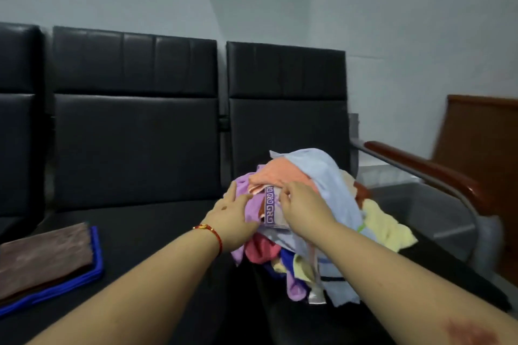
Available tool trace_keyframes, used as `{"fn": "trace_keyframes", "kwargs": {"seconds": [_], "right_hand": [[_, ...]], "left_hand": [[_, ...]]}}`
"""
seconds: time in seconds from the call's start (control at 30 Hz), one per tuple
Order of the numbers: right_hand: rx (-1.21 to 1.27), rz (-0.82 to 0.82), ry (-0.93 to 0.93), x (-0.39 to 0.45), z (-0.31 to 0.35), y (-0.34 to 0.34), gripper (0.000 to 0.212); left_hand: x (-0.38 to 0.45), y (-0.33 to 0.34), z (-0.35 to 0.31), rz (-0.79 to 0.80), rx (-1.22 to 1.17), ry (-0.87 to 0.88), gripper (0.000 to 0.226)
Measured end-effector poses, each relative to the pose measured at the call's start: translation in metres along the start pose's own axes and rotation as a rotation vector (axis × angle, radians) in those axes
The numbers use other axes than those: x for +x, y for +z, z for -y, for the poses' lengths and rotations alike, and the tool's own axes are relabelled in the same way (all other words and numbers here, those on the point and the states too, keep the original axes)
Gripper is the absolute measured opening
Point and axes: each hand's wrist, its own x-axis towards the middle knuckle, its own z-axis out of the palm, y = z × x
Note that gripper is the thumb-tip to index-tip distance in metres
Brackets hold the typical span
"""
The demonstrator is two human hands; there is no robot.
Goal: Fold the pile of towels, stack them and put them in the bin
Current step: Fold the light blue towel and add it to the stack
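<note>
A pile of crumpled towels (316, 193) in light blue, orange, lilac, pink and pale yellow lies on the right black seat. My left hand (232, 218) rests on the pile's left side, its fingers tucked against a lilac towel (253, 199) with a patterned purple band. My right hand (301, 204) pinches the towel cloth near that band, fingers curled. Folded towels (47, 260), brown on top of blue, lie stacked on the left seat.
A row of black padded seats (134, 148) stands against a pale wall. A wooden armrest (429, 171) on a metal frame borders the pile on the right. A grey bin (437, 210) sits beyond it, with a brown wooden panel (482, 131) behind.
</note>
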Motion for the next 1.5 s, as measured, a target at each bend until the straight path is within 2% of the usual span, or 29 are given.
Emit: {"fn": "trace_keyframes", "kwargs": {"seconds": [0.07, 0.17, 0.27, 0.33, 0.37, 0.43, 0.47, 0.53, 0.63, 0.7, 0.77, 0.83, 0.93, 1.0, 1.07, 1.17, 1.23, 1.33, 1.4, 1.43, 1.5], "right_hand": [[-0.011, -0.065, 0.093, -0.004, -0.033, -0.009, 0.017], [-0.006, -0.125, 0.229, -0.008, -0.069, -0.014, 0.040], [0.143, -0.175, 0.360, -0.003, -0.088, -0.013, 0.059], [0.277, -0.129, 0.457, 0.003, -0.098, -0.008, 0.057], [0.326, -0.108, 0.494, 0.005, -0.102, -0.006, 0.049], [0.384, -0.115, 0.503, 0.008, -0.106, -0.003, 0.019], [0.397, -0.132, 0.505, 0.009, -0.106, -0.004, 0.011], [0.429, -0.207, 0.491, 0.012, -0.099, -0.012, 0.023], [0.585, -0.183, 0.408, 0.008, -0.069, -0.037, 0.034], [0.756, -0.067, 0.402, 0.001, -0.047, -0.043, 0.027], [0.795, -0.066, 0.361, -0.015, -0.030, -0.044, 0.027], [0.882, -0.028, 0.356, -0.031, -0.022, -0.041, 0.038], [0.898, -0.134, 0.425, -0.040, -0.025, -0.036, 0.041], [1.052, -0.192, 0.501, -0.040, -0.027, -0.036, 0.054], [1.272, -0.083, 0.645, -0.039, -0.025, -0.039, 0.076], [1.545, 0.039, 0.710, -0.037, -0.015, -0.057, 0.082], [1.628, 0.008, 0.661, -0.035, -0.004, -0.069, 0.074], [1.565, -0.026, 0.451, -0.044, 0.033, -0.076, 0.037], [1.484, 0.095, 0.364, -0.058, 0.063, -0.066, 0.021], [1.440, 0.178, 0.314, -0.068, 0.079, -0.052, 0.019], [1.313, 0.305, 0.326, -0.088, 0.102, -0.019, 0.042]], "left_hand": [[0.010, 0.010, -0.027, 0.001, 0.000, 0.092, 0.059], [0.023, 0.023, -0.054, 0.005, -0.041, 0.164, 0.050], [0.033, 0.035, -0.071, 0.034, -0.092, 0.188, 0.047], [0.040, 0.042, -0.078, 0.025, -0.160, 0.190, 0.045], [0.044, 0.045, -0.081, 0.018, -0.215, 0.170, 0.043], [0.054, 0.051, -0.085, 0.020, -0.391, 0.094, 0.040], [0.058, 0.054, -0.087, 0.045, -0.492, 0.057, 0.034], [0.063, 0.057, -0.095, 0.129, -0.695, -0.006, 0.015], [0.064, 0.053, -0.111, 0.197, -1.054, -0.116, 0.025], [0.065, 0.045, -0.115, 0.150, -1.259, -0.103, 0.029], [0.061, 0.028, -0.118, 0.153, -1.416, -0.139, 0.031], [0.055, 0.016, -0.115, 0.181, -1.371, -0.172, 0.024], [0.040, 0.002, -0.113, 0.209, -1.254, -0.239, 0.015], [0.026, -0.013, -0.115, 0.182, -1.252, -0.200, 0.012], [0.011, -0.032, -0.119, 0.182, -1.261, -0.145, 0.013], [-0.014, -0.063, -0.119, 0.275, -1.278, -0.096, 0.018], [-0.036, -0.078, -0.113, 0.389, -1.266, -0.076, 0.021], [-0.078, -0.083, -0.083, 0.468, -1.240, -0.059, 0.056], [-0.105, -0.076, -0.050, 0.441, -1.218, -0.097, 0.067], [-0.120, -0.070, -0.031, 0.435, -1.210, -0.129, 0.067], [-0.143, -0.055, 0.003, 0.423, -1.179, -0.207, 0.064]]}}
